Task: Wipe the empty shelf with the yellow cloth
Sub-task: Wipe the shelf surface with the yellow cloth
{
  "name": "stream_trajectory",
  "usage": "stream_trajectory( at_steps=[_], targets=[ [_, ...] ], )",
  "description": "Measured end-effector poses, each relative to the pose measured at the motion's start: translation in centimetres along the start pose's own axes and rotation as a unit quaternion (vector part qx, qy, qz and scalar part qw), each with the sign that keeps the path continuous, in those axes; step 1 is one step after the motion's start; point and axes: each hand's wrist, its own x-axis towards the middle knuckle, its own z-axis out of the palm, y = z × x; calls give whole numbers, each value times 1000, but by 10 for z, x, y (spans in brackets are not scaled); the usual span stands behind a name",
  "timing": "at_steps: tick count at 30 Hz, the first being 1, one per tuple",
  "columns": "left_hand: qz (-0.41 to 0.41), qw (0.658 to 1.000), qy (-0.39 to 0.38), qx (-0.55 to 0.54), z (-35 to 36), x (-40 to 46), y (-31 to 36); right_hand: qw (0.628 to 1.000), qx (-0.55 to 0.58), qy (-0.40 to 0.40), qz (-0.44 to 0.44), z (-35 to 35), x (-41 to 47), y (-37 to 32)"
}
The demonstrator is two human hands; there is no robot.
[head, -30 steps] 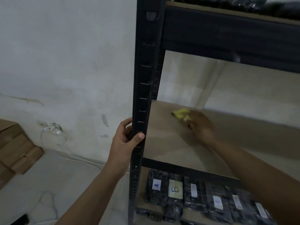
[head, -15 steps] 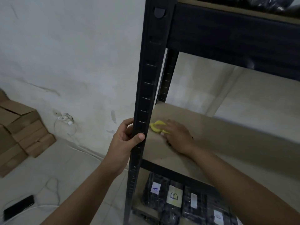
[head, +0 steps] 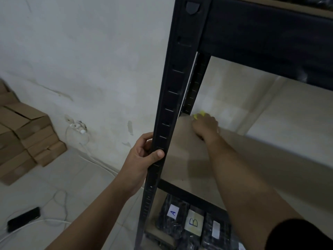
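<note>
Right hand gripped yellow cloth at empty shelf's far-left corner; left hand clasped upright. Wiping underway, right stretch seemingly left.

Yellow cloth, tan shelf, black upright, brown boxes.

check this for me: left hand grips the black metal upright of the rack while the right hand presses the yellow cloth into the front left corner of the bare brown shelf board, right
Not quite. The head view shows the right hand pressing the yellow cloth into the back left corner of the bare brown shelf board, beside the rear post, not the front corner. The left hand does grip the black metal upright.
</note>
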Motion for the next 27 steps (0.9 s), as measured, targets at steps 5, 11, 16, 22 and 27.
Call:
stream_trajectory(
  at_steps=[5,11,16,22,27],
  targets=[
    [-9,1000,-1,-1,-1,-3,1,989,40,9,-139,0,-21,0],
    [-14,1000,-4,-1,-1,-4,1,956,126,-72,-253,-14,-68,29],
    [-11,1000,-8,0,-2,-2,1,973,55,-22,-223,-7,-22,11],
    [-7,1000,-10,13,-2,-1,1,993,3,8,-114,7,6,-16],
    [-6,1000,-12,14,-2,-3,0,979,52,1,-195,6,-39,-17]
  ],
)
